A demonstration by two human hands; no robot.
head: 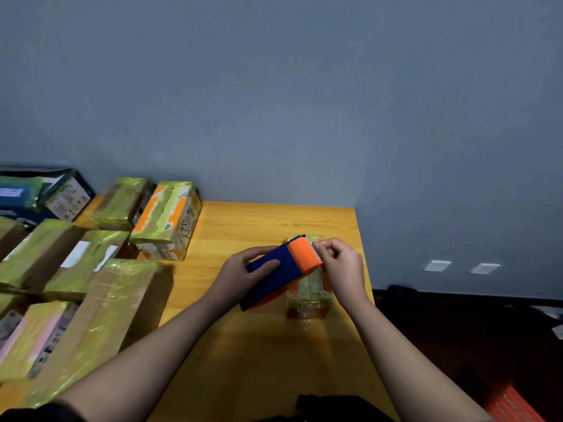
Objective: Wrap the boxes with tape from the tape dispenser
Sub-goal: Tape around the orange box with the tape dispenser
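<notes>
A blue and orange tape dispenser [285,268] is held over a small box [309,296] that stands on the wooden table [259,345]. The box is wrapped in yellowish-green tape. My left hand [243,277] grips the dispenser's blue body, thumb on top. My right hand [341,266] pinches at the serrated edge of the orange head, where the tape end comes out; the tape itself is hard to make out. The dispenser hides the box's upper left part.
Several taped cardboard boxes [91,287] fill the left side of the table, with an orange-printed one [167,220] at the back. A grey wall rises behind. The table's right edge drops to a dark floor [457,330]; a red crate [515,403] sits bottom right.
</notes>
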